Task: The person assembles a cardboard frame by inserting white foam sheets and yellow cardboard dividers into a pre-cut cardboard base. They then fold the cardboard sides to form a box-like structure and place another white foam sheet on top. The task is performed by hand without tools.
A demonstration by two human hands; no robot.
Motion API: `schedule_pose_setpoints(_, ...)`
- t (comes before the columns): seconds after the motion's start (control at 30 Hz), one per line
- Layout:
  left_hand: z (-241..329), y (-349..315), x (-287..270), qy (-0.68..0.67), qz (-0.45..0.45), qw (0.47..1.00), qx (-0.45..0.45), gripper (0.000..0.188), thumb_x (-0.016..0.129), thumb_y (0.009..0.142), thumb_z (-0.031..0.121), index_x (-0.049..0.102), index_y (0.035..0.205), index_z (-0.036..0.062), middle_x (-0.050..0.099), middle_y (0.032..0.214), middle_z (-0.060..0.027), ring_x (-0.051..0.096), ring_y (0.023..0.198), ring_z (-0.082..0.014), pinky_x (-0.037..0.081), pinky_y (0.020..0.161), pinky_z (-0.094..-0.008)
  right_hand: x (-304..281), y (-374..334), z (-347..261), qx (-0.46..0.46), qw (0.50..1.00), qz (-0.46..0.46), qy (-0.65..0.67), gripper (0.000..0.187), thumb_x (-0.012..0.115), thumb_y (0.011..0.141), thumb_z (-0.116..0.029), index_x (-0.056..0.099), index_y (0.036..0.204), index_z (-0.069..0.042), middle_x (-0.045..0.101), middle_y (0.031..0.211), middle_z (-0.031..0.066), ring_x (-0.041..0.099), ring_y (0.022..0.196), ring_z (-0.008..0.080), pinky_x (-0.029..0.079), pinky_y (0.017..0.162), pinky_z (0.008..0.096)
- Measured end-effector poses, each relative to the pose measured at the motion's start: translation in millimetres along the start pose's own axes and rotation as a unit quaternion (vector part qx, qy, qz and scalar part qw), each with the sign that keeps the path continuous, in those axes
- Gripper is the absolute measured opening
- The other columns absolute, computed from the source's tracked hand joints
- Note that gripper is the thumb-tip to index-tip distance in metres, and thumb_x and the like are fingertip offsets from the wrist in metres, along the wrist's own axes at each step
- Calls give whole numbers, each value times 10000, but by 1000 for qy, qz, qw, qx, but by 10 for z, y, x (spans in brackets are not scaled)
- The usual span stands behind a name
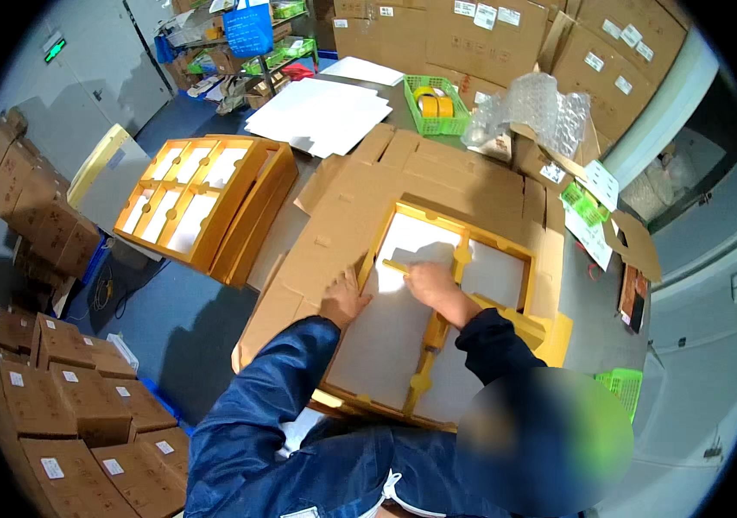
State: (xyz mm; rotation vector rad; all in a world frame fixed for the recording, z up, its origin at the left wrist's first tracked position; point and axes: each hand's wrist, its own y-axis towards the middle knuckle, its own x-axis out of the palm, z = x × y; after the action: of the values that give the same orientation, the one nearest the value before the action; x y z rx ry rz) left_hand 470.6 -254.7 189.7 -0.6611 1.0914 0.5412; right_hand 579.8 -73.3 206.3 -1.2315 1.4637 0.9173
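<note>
A shallow yellow frame tray with pale flat panels inside lies before me on a flattened cardboard sheet. A notched yellow divider runs along its middle. My left hand rests at the tray's left edge, fingers stretched out, holding nothing. Over the upper left panel, my right hand is closed around a short yellow strip. One end of the strip sticks out leftward; the rest is hidden in my fingers. Another yellow piece lies across the tray's right side.
Yellow compartment trays are stacked at the left. White sheets and a green basket with yellow tape rolls stand at the back, near bubble wrap. Cardboard boxes fill the lower left. A blurred patch covers the lower right.
</note>
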Motion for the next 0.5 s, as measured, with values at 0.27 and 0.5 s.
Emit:
schedule_pose_setpoints(0.27,-88,102,227,-23,48,996,70,528,622,811,272,443,1183,-58,582,1036,-294,585,980,-405,448,884,-462,235,460,28,-40,997,-28,61,252,484,807,-198,634,774,1,638,791,211,618,758,370,493,679,441)
schedule_pose_setpoints(0.5,-181,311,259,-29,1,999,20,512,565,838,258,391,1246,1,625,890,-273,628,808,-400,490,763,-495,152,412,-48,-28,998,56,-25,360,534,842,-323,621,985,-4,612,1047,218,586,982,339,446,847,438)
